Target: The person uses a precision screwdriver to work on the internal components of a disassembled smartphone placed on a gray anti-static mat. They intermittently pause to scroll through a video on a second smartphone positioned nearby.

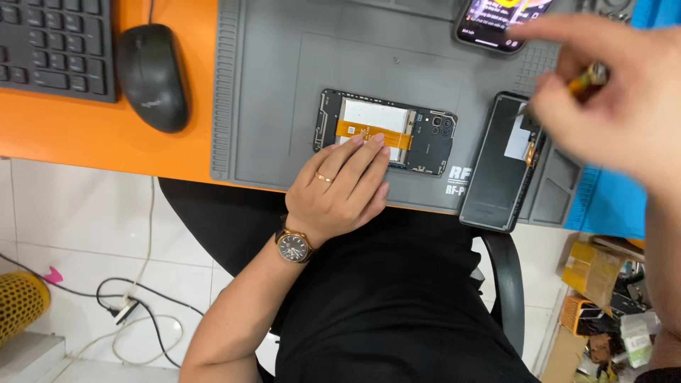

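An opened phone (386, 131) lies back-up on a grey work mat (284, 92), showing a white battery and an orange flex cable. My left hand (344, 188), with a ring and a wristwatch, rests flat on the phone's near edge, fingertips on the flex cable. My right hand (624, 99) hovers blurred at the upper right, pinching a small yellow-handled tool (587, 79) above the removed black back cover (502, 163). The cover lies inside-up at the mat's right end.
A second phone (496, 21) with a lit screen sits at the mat's far edge. A black mouse (152, 74) and keyboard (53, 46) lie on the orange desk (106, 142). A blue cloth (610, 202) is right; cables and boxes clutter the floor.
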